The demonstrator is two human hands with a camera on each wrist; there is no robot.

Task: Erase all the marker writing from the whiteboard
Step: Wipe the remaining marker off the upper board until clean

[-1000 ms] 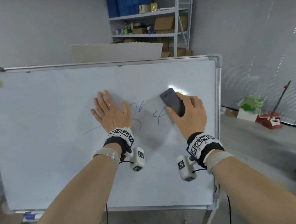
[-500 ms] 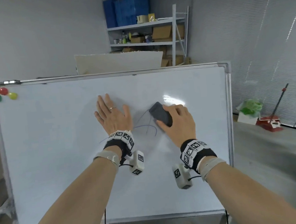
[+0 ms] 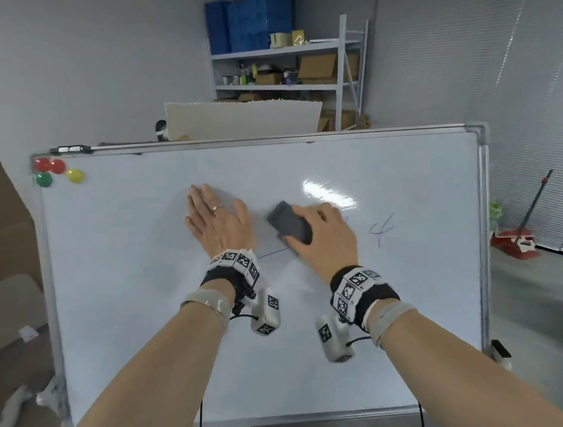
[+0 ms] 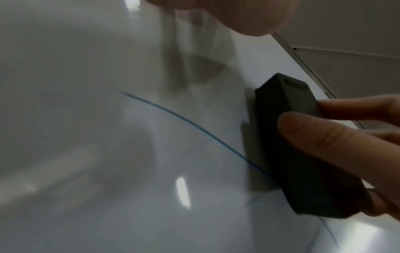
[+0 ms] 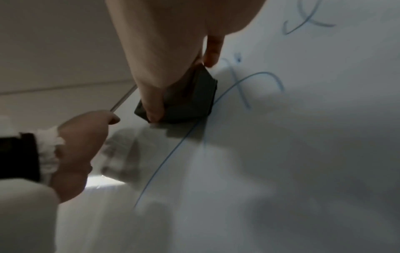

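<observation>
A white whiteboard [image 3: 126, 297] on a stand fills the middle of the head view. My right hand [image 3: 323, 233] grips a dark grey eraser [image 3: 288, 223] and presses it flat against the board near its centre. Blue marker writing [image 3: 381, 229] shows right of that hand, and a thin blue line [image 3: 272, 253] runs out from under the eraser toward my left wrist. My left hand [image 3: 215, 219] lies flat on the board with straight fingers, just left of the eraser. The left wrist view shows the eraser [image 4: 303, 145] over a curved blue line [image 4: 184, 119]. More blue strokes [image 5: 259, 82] appear in the right wrist view.
Several coloured magnets [image 3: 54, 171] sit at the board's top left corner. A marker [image 3: 71, 149] lies on the top frame. Behind stand a metal shelf [image 3: 293, 67] with boxes and blue crates. A red floor tool [image 3: 516, 239] leans at the right.
The right hand has swept the eraser leftward across the blue writing, wiping strokes beside the left hand. The head has tilted up. The left hand stays flat on the board.
</observation>
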